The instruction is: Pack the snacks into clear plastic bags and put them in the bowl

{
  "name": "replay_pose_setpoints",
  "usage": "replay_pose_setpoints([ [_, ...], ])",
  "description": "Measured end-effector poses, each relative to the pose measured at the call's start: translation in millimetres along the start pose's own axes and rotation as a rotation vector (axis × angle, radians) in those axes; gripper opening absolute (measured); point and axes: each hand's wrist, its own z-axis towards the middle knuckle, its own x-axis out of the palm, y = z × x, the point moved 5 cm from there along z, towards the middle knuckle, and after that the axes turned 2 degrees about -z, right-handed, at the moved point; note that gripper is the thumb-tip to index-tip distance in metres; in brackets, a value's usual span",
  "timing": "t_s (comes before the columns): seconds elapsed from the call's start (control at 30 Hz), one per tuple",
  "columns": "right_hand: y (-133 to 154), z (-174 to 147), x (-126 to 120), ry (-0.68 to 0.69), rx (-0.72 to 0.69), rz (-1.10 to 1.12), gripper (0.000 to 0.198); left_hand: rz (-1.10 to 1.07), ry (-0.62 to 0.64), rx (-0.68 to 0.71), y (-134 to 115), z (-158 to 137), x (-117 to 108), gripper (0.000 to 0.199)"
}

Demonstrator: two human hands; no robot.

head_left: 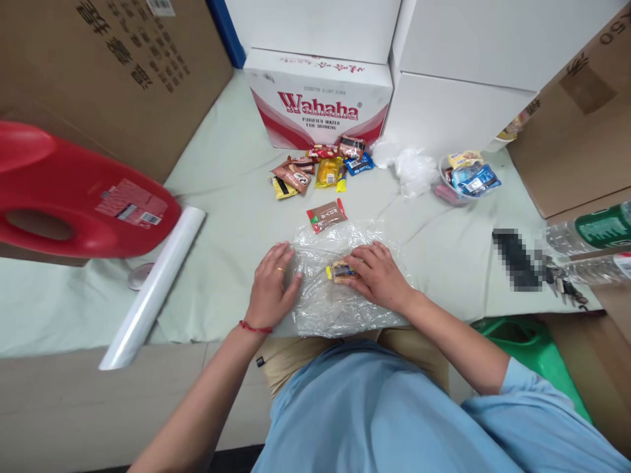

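Observation:
A sheet of clear plastic wrap lies crinkled on the cloth in front of me. On it rests a small snack packet with a yellow end, partly hidden by my right hand, whose thumb and fingers close around its right side. My left hand lies at the left edge of the wrap, fingers stretched out and thumb apart, holding nothing. Just beyond the wrap's far edge is a brown and red packet.
Several wrapped snacks lie before a Wahaha carton. To their right are crumpled clear plastic and a tub of packets. A white roll and red jug stand left; bottles and keys right.

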Motion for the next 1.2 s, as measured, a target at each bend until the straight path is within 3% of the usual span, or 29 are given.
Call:
replay_pose_setpoints([
  [0.17,0,0,-11,-0.095,-0.011,0.021,0.029,0.014,-0.203,0.062,-26,-4,-26,0.042],
  [0.23,2,-9,-25,-0.172,-0.046,0.050,0.025,-0.041,-0.222,0.112,-39,-11,-39,0.044],
  [0.33,4,-39,-43,-0.199,-0.131,0.121,0.024,-0.196,-0.006,0.243,-54,-29,-45,0.054],
  [0.43,-1,-80,-44,-0.073,-0.131,0.154,0.035,-0.230,0.227,0.351,-54,-58,-34,0.065],
  [0.53,-12,-115,-30,0.083,-0.039,0.116,0.043,-0.163,0.260,0.316,-38,-76,-20,0.043],
  [0.63,-18,-127,-20,0.128,0.000,0.134,0.028,-0.212,0.268,0.223,-25,-74,-13,0.022],
  [0.77,-21,-108,-33,0.099,-0.026,0.224,0.023,-0.342,0.301,0.068,-19,-52,-22,0.019],
  [0.93,-31,-62,-63,0.100,-0.051,0.194,0.024,-0.330,0.245,-0.078,-11,-16,-35,0.022],
  [1.1,-49,-25,-66,0.159,-0.042,0.138,0.029,-0.271,0.177,-0.156,8,17,-23,0.031],
  [1.2,-65,-16,-54,0.163,0.052,0.214,0.027,-0.248,0.199,-0.200,16,25,-9,0.034],
])
